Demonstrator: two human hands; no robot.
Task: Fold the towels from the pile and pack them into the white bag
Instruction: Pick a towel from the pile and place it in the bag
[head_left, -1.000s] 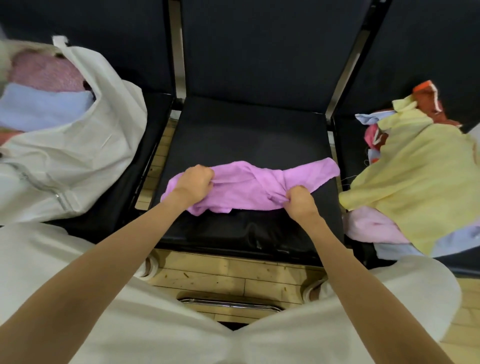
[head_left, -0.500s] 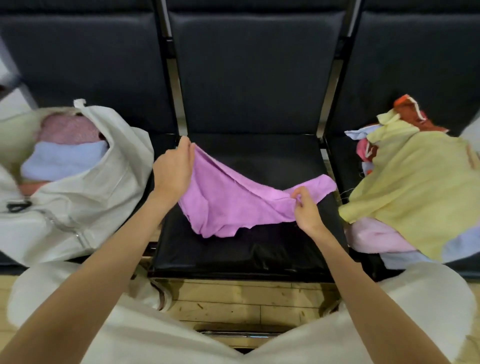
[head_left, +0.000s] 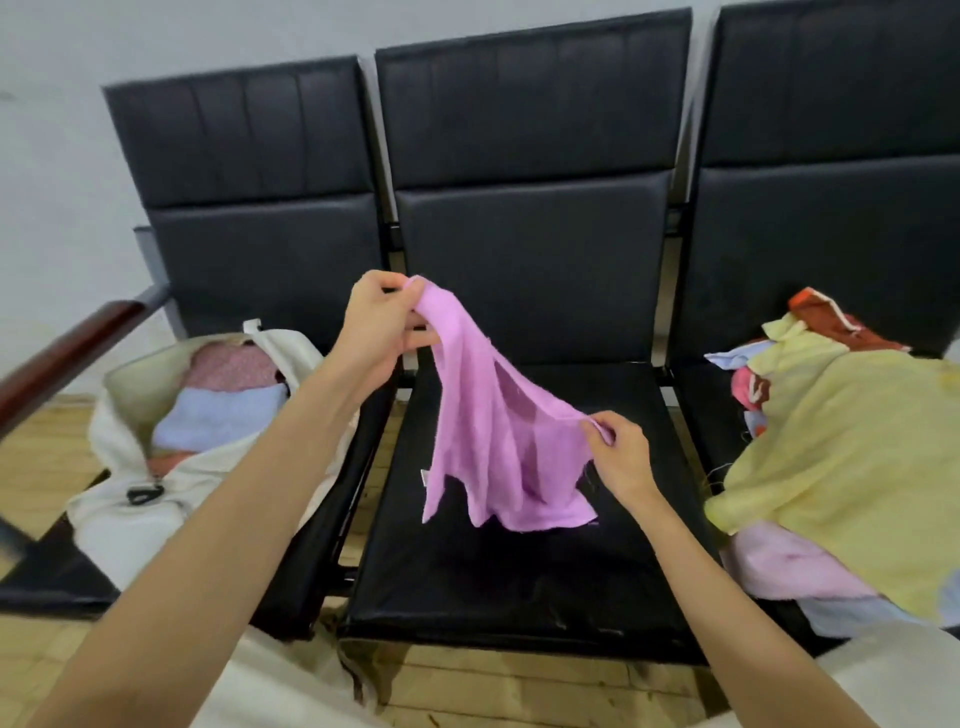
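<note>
Head view: left hand (head_left: 382, 332) has come up since a sec ago, pinching one top corner of the thin purple cloth towel (head_left: 498, 431) well above the black padded middle seat (head_left: 519, 571); right hand (head_left: 618, 457) pinches the opposite edge, lower. The towel was bunched on the seat before — now it hangs spread, bottom hem touching the seat, so I'd judge it's being shaken out before the 1st fold. Counts: 1 towel in hand; 3 seats; 1 white fabric bag (head_left: 171, 499) on the left seat w/ approx. 3 folded towels showing inside; 1 mixed-colour towel pile (head_left: 841, 452) on the right seat — can't count those.
</note>
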